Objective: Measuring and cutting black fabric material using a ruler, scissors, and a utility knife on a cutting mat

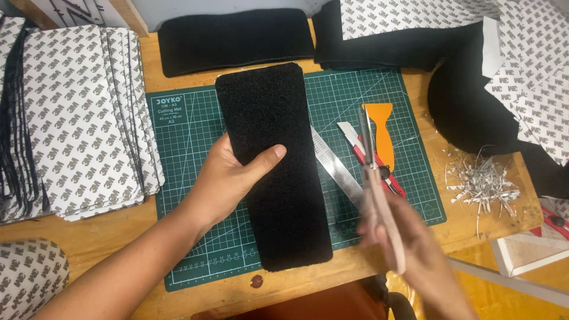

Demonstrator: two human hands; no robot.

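Holding: left hand (228, 178) grips one black fuzzy strip (274, 163); right hand (409, 249) carries one pair of scissors (379, 189).
Left hand pose: forearm enters from bottom left, palm under the strip's left edge, thumb laid across the top face, fingers hidden beneath. Closed on the strip.
Right hand pose: motion-blurred, low right, wrapped around pale scissor handles; blades point up and away, look closed.
Strip: one, rounded corners, long axis running away from the person, lying over the middle of the mat, near end just past the mat's near edge.
Mat: one green cutting mat (189, 178) on the wooden table (118, 225).
Tools on mat, right of strip: one steel ruler (338, 169), one red utility knife (379, 169), one orange scraper (382, 133).
Left side: one thick stack of printed-backing sheets (77, 118), edges fanned.
Right side: one heap of pale paper trimmings (483, 184) on the table.
Far edge: one more black strip (234, 38) lying crosswise beyond the mat; black material with printed backing (474, 65) piled at far right, count cannot tell.
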